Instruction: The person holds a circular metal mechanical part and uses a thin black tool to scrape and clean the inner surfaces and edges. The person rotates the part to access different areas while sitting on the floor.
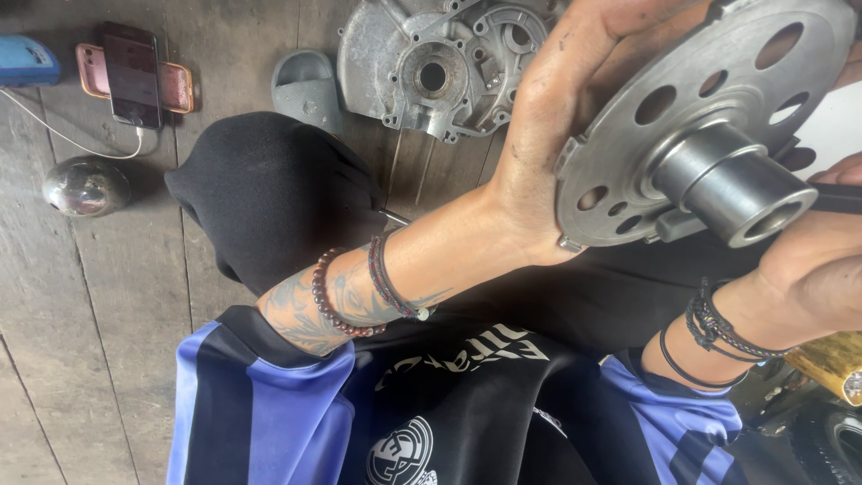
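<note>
Left hand (575,117) clamped around the rim of a perforated metal disc (709,117) with a protruding hub, fingers curled over its upper edge, held up above the lap. Right hand (822,260) closed under the hub, pinching a thin dark tool (840,198) against it. An engine case half (440,63) lies on the plank floor (90,314) beyond.

The disc (709,117) is grey metal, pierced with round holes, and a thick hollow hub juts from its centre. It is held up, tilted, hub toward the camera
</note>
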